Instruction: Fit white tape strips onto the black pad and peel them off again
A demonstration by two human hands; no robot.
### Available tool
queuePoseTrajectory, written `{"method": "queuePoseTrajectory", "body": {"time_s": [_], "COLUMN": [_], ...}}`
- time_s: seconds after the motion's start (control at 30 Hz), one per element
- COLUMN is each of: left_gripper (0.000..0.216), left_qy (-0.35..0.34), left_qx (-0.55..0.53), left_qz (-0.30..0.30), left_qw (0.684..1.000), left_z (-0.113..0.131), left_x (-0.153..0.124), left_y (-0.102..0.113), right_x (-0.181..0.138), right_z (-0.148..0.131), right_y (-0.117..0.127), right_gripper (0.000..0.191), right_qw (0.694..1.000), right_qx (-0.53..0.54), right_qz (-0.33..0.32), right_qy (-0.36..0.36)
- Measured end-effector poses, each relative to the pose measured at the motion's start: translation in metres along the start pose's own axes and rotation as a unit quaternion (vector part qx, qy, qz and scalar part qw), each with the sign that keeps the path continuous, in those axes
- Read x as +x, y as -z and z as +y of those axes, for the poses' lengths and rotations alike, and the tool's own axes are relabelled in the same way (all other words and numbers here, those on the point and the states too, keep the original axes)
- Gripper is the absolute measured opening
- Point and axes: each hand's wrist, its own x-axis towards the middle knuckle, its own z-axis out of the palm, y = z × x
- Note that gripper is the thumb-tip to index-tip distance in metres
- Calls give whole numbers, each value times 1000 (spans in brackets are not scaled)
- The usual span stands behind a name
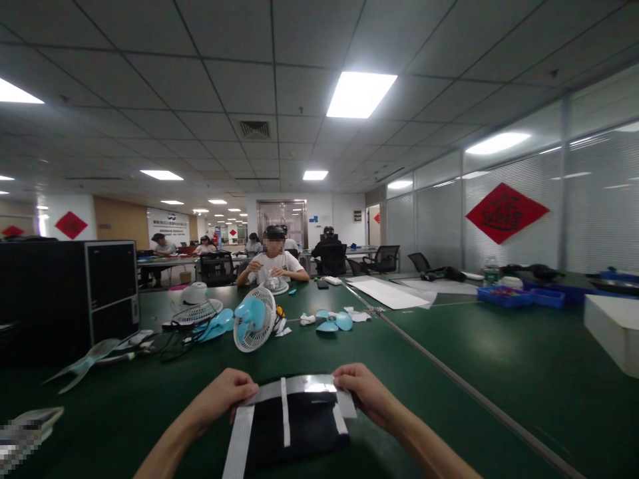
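A black, flat, cloth-like piece (307, 426) with white bands lies on the green table in front of me. One white band (239, 439) runs down its left side, and a thin white strip (285, 412) crosses its middle. Along its far edge stretches a glossy, pale strip (272, 391) that catches the light. My left hand (227, 396) pinches this strip's left end between thumb and fingers. At the opposite end, my right hand (367, 392) grips it the same way, above a whitish flap (346, 403). The fingertips under the strip are partly hidden.
Beyond my hands lie a white fan grille with blue blades (254, 319), a loose blue fan blade (327, 322) and cables. A black computer case (110, 286) stands left. A person (273, 263) sits opposite. White sheets (387, 293) and a blue tray (504, 296) are at right.
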Motion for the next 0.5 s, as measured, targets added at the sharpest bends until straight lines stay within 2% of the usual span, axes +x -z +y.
{"method": "queuePoseTrajectory", "body": {"time_s": [0.27, 0.5], "left_gripper": [48, 46], "left_qy": [57, 77], "left_qx": [56, 80], "left_qz": [-56, -64], "left_qw": [995, 992], "left_z": [-31, -37], "left_x": [13, 17], "left_y": [-9, -14], "right_x": [4, 4], "right_z": [32, 31], "right_y": [13, 9], "right_gripper": [17, 18], "right_qw": [991, 985], "right_qx": [-123, -165], "right_qz": [-19, -8], "right_qy": [-38, -48]}}
